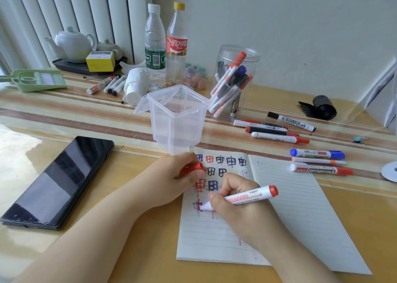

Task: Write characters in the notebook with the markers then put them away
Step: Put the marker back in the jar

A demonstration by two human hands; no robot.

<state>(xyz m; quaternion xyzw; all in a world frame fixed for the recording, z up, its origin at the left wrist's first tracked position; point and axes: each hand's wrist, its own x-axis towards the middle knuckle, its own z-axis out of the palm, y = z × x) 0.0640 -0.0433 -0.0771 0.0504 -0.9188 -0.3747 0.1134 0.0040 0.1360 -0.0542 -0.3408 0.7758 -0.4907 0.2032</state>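
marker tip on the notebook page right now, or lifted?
Touching. Head view: the red marker in the right hand has its tip on the notebook page, at a fresh red stroke, no gap visible.

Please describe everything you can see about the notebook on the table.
The notebook lies open and flat on the table, its lined white paper pages facing up. The left page carries rows of square characters in red, blue and black. The right page looks almost blank. The left hand rests on its top edge; the right hand presses a marker tip to the left page.
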